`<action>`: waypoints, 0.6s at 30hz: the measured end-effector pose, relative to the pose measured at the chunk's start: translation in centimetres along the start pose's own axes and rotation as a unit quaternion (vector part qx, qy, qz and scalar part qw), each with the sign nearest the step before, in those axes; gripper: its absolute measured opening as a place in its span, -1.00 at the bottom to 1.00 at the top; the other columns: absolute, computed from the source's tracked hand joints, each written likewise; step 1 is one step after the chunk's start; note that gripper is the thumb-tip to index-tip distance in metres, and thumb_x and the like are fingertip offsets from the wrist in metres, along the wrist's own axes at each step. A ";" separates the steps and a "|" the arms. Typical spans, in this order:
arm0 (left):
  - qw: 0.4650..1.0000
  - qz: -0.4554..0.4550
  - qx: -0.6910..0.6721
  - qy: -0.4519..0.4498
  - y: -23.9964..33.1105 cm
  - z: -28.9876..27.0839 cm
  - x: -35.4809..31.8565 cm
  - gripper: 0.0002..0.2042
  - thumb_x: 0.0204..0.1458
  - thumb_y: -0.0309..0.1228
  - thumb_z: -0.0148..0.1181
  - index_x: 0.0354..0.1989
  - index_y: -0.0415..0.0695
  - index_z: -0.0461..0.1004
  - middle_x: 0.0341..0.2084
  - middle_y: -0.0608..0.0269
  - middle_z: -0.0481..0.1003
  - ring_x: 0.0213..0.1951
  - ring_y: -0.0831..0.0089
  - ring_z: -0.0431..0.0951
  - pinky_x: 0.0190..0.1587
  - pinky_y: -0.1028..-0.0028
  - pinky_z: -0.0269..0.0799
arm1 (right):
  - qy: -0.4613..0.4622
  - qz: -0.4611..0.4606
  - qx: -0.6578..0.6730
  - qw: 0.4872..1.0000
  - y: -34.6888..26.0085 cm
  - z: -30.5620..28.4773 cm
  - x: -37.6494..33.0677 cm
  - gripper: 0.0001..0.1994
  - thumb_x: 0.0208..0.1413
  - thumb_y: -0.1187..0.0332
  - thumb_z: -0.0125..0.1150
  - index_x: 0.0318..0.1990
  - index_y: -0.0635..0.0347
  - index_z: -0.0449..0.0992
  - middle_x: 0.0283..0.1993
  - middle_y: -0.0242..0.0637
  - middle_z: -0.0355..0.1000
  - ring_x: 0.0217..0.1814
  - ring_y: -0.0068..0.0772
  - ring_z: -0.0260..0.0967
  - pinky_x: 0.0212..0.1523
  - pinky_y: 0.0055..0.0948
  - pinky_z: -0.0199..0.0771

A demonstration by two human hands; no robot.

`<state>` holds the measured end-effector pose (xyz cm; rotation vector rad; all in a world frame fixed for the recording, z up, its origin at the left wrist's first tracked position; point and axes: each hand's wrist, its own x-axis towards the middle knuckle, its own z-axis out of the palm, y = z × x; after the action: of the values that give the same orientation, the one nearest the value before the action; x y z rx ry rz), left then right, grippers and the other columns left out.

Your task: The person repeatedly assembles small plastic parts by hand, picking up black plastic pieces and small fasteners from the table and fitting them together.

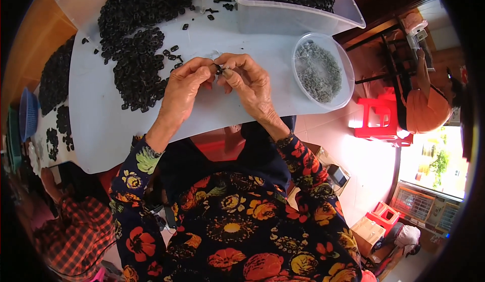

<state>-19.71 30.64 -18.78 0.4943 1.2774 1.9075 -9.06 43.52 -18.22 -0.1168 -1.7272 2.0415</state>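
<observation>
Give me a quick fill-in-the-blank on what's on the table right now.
1. Both hands pinch one small ____ piece between the fingertips.
2. The round clear bowl holds small ____ parts.
3. The heap of black pieces lies nearest the ____ hand.

Missing words: black; grey; left

The left hand [184,92] and right hand [252,82] are meeting over the table [101,130], pinching a small part [218,68] between them, with a heap of parts [139,44] lying left of the grip, a round bowl [323,71] sitting right of it, and a bin [298,4] standing behind it.
</observation>
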 end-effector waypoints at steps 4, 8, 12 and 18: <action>1.000 0.012 -0.014 0.012 -0.3 1.2 -0.4 -0.85 0.09 -0.46 0.08 -0.25 -0.26 0.50 -0.43 0.35 0.48 -0.38 0.62 0.39 -0.26 0.56 0.32 | -0.003 0.017 0.020 1.000 0.1 0.0 0.0 -0.94 0.22 0.44 0.04 -0.23 0.23 0.35 -0.12 -0.30 0.40 -0.30 -0.60 0.38 -0.37 -0.61 0.37; 0.999 -0.033 0.009 -0.028 -0.4 0.2 -0.3 -0.88 0.07 -0.47 0.07 -0.31 -0.24 0.49 -0.47 0.33 0.46 -0.41 0.59 0.39 -0.29 0.56 0.31 | -0.007 0.066 0.055 0.996 0.3 -0.7 0.3 -0.90 0.22 0.39 0.06 -0.23 0.22 0.37 -0.20 -0.30 0.45 -0.41 -0.62 0.34 -0.43 -0.60 0.36; 0.988 -0.138 -0.032 -0.063 0.6 0.5 -0.5 -0.89 0.06 -0.46 0.07 -0.35 -0.23 0.48 -0.54 0.31 0.43 -0.44 0.56 0.39 -0.31 0.54 0.30 | -0.020 0.086 0.080 0.993 0.4 -0.6 0.3 -0.90 0.20 0.37 0.09 -0.25 0.21 0.41 -0.26 -0.31 0.48 -0.49 -0.64 0.27 -0.48 -0.60 0.30; 0.998 -0.060 0.011 -0.012 0.5 0.3 -0.8 -0.85 0.11 -0.42 0.06 -0.35 -0.25 0.48 -0.57 0.31 0.42 -0.46 0.56 0.38 -0.32 0.55 0.28 | 0.071 0.068 0.096 0.990 1.7 -1.1 0.2 -0.91 0.12 0.44 0.19 -0.26 0.25 0.51 -0.36 -0.39 0.45 -0.49 -0.67 0.24 -0.47 -0.63 0.28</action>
<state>-19.24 30.12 -18.13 0.4408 1.2844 1.7856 -9.31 44.44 -20.08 -0.3189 -1.4648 2.2268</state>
